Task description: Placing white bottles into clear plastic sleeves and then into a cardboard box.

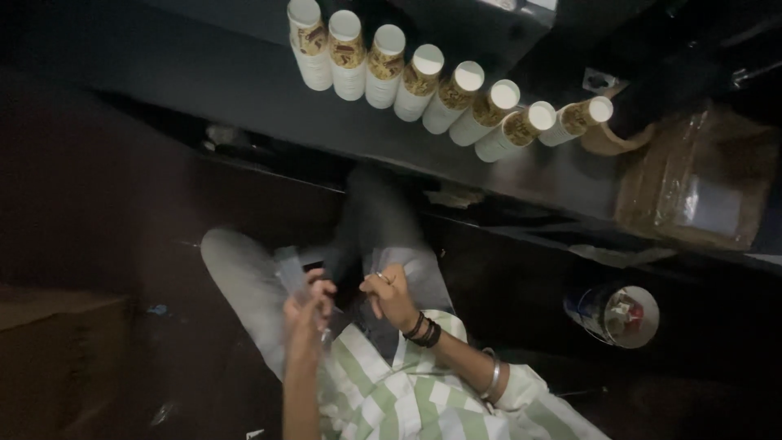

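Over the lap, the left hand (308, 303) is closed around a clear plastic strip (291, 273) and the right hand (389, 295) pinches thin film (407, 265); nothing looks finished, cups (423, 77) lining the surface's edge.

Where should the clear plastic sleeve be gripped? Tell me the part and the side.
Probably pinch the clear plastic sleeve by its free upper end, which sticks out above the left hand holding its lower part. Come from the right, where the right hand sits close by. It looks thin and flat, so pinch across its faces.
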